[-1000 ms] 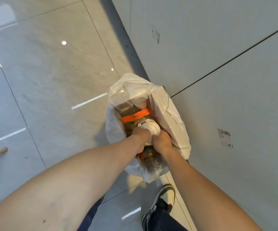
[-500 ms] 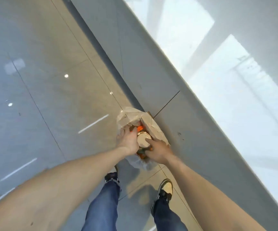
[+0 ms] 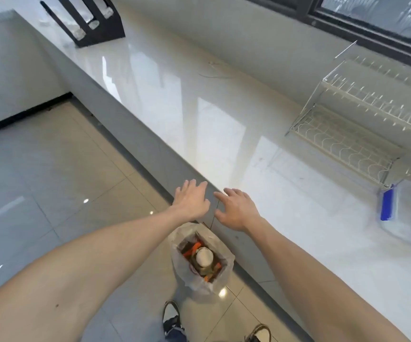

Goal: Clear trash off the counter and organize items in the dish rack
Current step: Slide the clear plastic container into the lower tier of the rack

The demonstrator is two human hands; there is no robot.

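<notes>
A trash bin lined with a white plastic bag [image 3: 220, 282] stands on the floor against the counter base. A white round lid [image 3: 204, 254] lies on top of orange and brown scraps inside it. My left hand [image 3: 191, 201] and my right hand [image 3: 236, 209] hover empty above the bin, fingers spread, near the front edge of the white counter [image 3: 199, 119]. A white wire dish rack [image 3: 362, 114] stands on the counter at the right, its shelves bare where visible.
A clear plastic container with a blue strip [image 3: 407, 215] lies on the counter just in front of the rack. A black holder with slots [image 3: 86, 18] stands at the counter's far left. A dark-framed window [image 3: 372, 18] runs behind the rack. My shoes [image 3: 172, 317] show below.
Both hands have let go of the white lid and the bag and lifted up out of the bin. The view has risen from the bin to the counter and the rack.
</notes>
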